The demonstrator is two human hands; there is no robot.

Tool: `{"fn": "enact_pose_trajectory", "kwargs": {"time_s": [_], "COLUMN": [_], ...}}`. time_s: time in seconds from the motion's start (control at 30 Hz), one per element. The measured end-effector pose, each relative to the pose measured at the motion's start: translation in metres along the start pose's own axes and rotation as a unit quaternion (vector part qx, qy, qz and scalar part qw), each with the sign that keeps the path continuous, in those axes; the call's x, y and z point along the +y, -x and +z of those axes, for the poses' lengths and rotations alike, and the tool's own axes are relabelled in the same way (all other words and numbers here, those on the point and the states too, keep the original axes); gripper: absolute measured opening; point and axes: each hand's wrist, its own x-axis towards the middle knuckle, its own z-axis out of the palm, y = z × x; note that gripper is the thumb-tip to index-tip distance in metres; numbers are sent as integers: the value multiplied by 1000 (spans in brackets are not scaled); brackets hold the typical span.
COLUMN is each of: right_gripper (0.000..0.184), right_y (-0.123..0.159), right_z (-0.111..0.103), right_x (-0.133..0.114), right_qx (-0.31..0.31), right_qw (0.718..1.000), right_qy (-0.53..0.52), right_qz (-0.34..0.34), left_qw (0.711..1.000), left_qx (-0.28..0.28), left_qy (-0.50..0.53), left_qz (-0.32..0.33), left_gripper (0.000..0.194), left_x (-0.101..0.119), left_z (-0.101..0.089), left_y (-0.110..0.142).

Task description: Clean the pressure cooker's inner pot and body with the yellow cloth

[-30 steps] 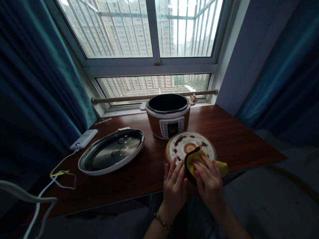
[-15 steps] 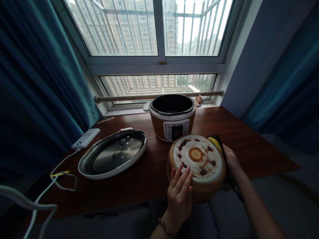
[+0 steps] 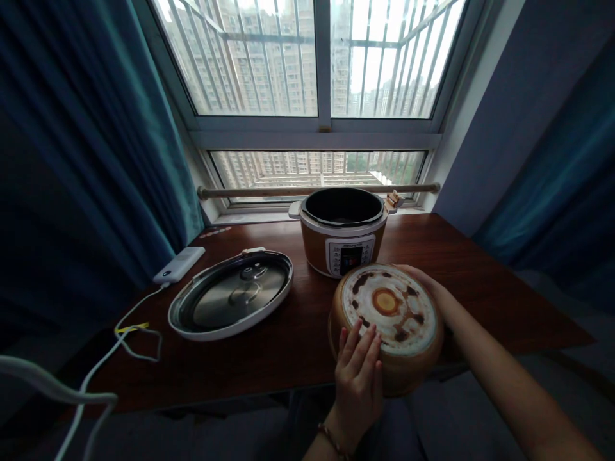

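Note:
An upturned brown pot (image 3: 390, 306), its pale base stained with dark scorch marks, stands at the table's near edge. My left hand (image 3: 359, 366) lies flat against its near left side, fingers stretched and apart. My right hand (image 3: 426, 284) reaches round the far right side, with the fingers curled along the pot's rim. The yellow cloth is out of sight. Just behind the pot is the open electric cooker (image 3: 343, 232), with its control panel facing me.
The cooker's lid (image 3: 233, 298) lies upside down on the dark wooden table (image 3: 269, 349) to the left. A white power bank (image 3: 179, 264) with a white cable (image 3: 96, 374) sits at the far left. Teal curtains hang on both sides of the window.
My right hand carried the yellow cloth off the pot's base, round its right side to the far side, where the cloth no longer shows. My left hand stayed on the pot.

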Motion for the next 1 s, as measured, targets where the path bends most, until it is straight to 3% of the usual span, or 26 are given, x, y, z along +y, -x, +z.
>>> {"fn": "enact_pose_trajectory", "kwargs": {"time_s": [0.1, 0.3, 0.43, 0.57, 0.83, 0.9, 1.0], "right_gripper": [19, 12, 18, 22, 27, 26, 25], "right_y": [-25, -36, -31, -26, 34, 49, 68], "right_z": [-8, -14, 0, 26, 84, 86, 77], "right_x": [-16, -26, -45, -57, -37, -33, -28], "right_qx": [-42, 5, -4, -68, -256, -251, -191], "right_qw": [999, 999, 994, 963, 910, 906, 912], "right_qy": [27, 44, 69, 210, 284, 293, 310], "right_qz": [16, -28, -85, -156, -160, -173, -190], "left_qw": [1000, 1000, 1000, 1000, 999, 998, 997], "left_qx": [3, 8, 12, 20, 37, 47, 58], "left_qy": [-5, -6, -4, -7, -36, -46, -48], "left_qz": [-1, -3, -6, -10, 1, 10, 18], "left_gripper": [49, 49, 48, 47, 45, 45, 44], "left_x": [1, 2, 2, 2, 1, 0, -2], "left_z": [1, 0, 0, 1, 4, 6, 9], "left_y": [0, -1, -1, -1, -1, 0, 1]}}
